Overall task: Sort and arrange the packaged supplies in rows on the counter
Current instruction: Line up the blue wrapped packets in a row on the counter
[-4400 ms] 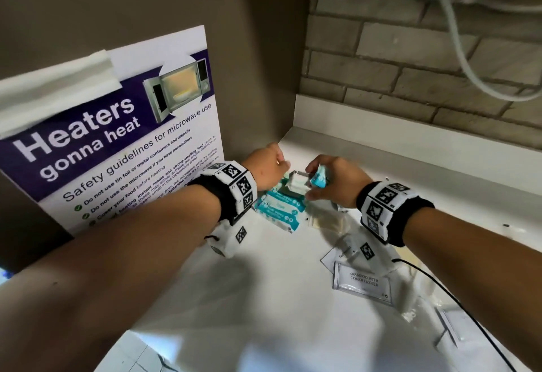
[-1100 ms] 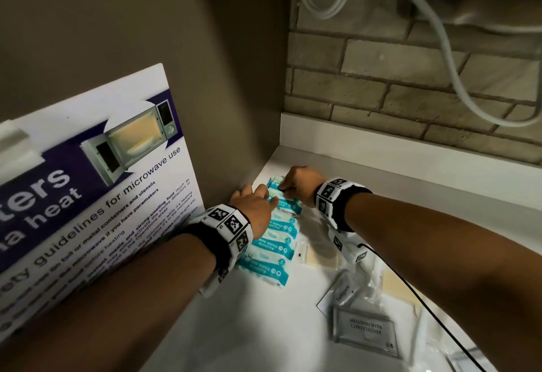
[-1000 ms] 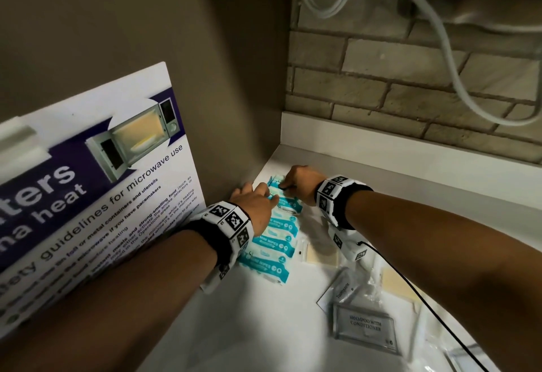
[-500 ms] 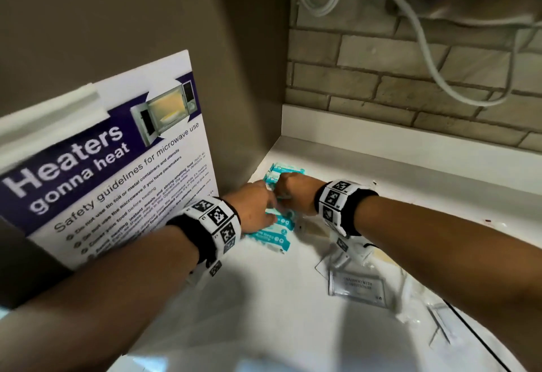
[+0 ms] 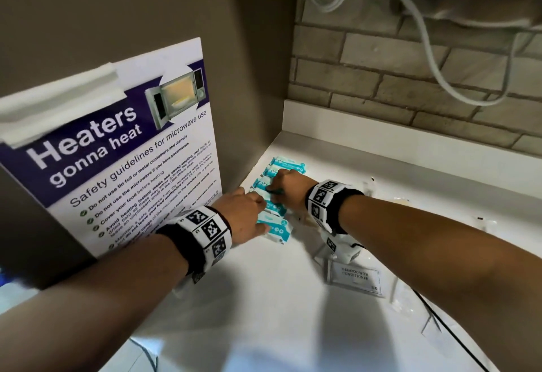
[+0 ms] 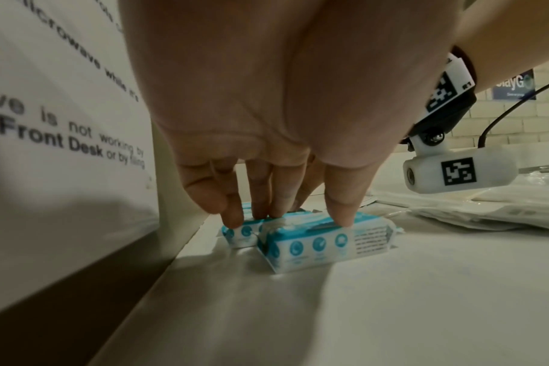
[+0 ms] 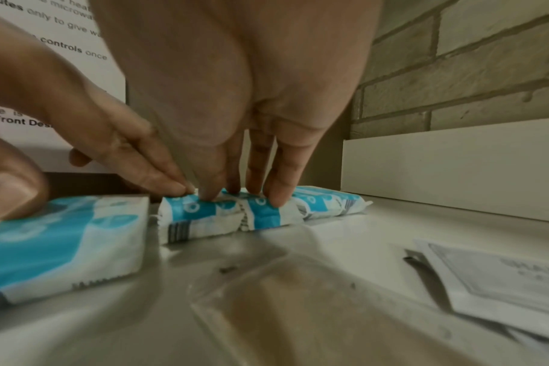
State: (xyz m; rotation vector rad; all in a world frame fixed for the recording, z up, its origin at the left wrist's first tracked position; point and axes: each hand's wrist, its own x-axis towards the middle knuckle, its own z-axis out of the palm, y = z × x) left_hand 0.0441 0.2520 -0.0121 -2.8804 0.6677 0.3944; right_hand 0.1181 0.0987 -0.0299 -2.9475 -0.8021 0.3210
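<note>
Several teal-and-white packets (image 5: 289, 164) lie side by side in a row on the white counter (image 5: 264, 313), along the left wall. My left hand (image 5: 259, 216) presses straight fingers on the near end of the row, its thumb on the nearest packet (image 6: 314, 245). My right hand (image 5: 274, 188) presses straight fingertips (image 7: 276, 198) down on the middle packets (image 7: 223, 213). In the right wrist view, the left hand's fingers (image 7: 160, 178) touch the same packets from the left. Neither hand grips anything.
A shampoo-with-conditioner sachet (image 5: 356, 277) and clear plastic packets (image 5: 401, 298) lie loose to the right of the row. A microwave safety poster (image 5: 117, 151) leans on the left wall. Behind are a brick wall (image 5: 381, 63) and a hanging white cable (image 5: 425, 34).
Both hands have slid back along the row toward me, the right from the far end to the middle. Earlier they held packets above a pile; now the packets lie in a row.
</note>
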